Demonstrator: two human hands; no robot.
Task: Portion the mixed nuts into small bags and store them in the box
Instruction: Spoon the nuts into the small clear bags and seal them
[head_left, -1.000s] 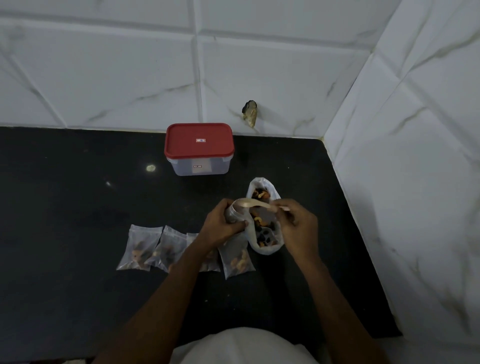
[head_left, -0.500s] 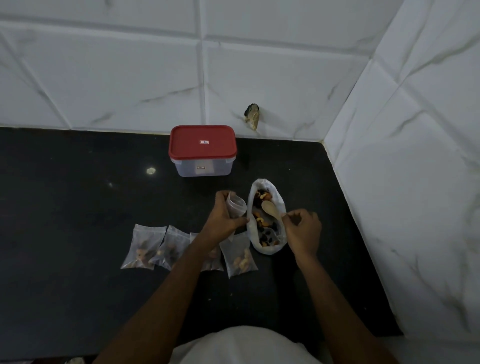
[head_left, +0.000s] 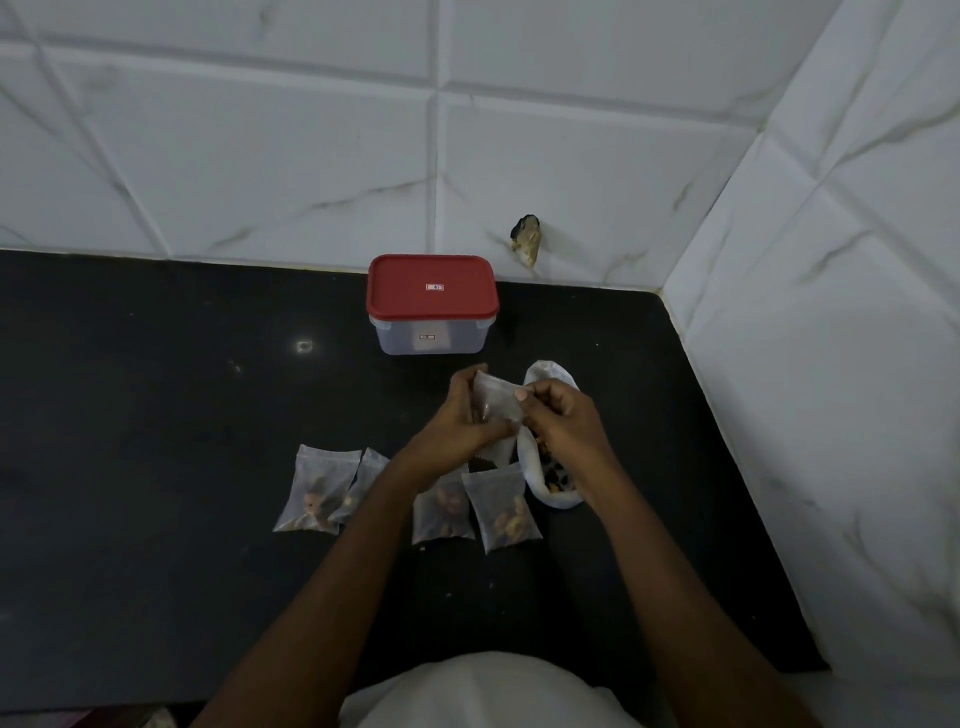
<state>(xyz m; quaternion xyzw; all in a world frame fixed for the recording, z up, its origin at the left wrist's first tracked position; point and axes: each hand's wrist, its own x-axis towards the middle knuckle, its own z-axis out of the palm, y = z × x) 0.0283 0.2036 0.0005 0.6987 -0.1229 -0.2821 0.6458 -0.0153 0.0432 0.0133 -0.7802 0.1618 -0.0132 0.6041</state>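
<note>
So both hands are up off the black tabletop (head_left: 156, 415), meeting in the middle on one small bag (head_left: 497, 402). The left hand (head_left: 465, 421) has its fingers curled round the bag's left side, back of the hand facing the camera, so that grip is closed on the plastic. The right hand (head_left: 569, 415) comes in from the other side and pinches the bag's top edge between thumb and forefinger, other fingers loosely bent, so it's a narrow grip, also on the bag. The left forearm (head_left: 332, 571) and right forearm (head_left: 675, 571) angle inward from the bottom of the view, making a V that ends at the bag. The bag hangs more or less upright between the two grips. It's too dim to tell what's inside.

Right under the right grip sits the big bag of mixed nuts (head_left: 551, 370), mouth open, lying on the tabletop. Nearer the person than the grip and trailing off to its left there's a row of filled bags (head_left: 506, 512), four of them lying flat, the left forearm crossing over the row. Straight past the grip, well apart from it, is the box (head_left: 431, 338) with its red lid (head_left: 431, 286) on, close to the white tiled wall (head_left: 260, 156).
</note>
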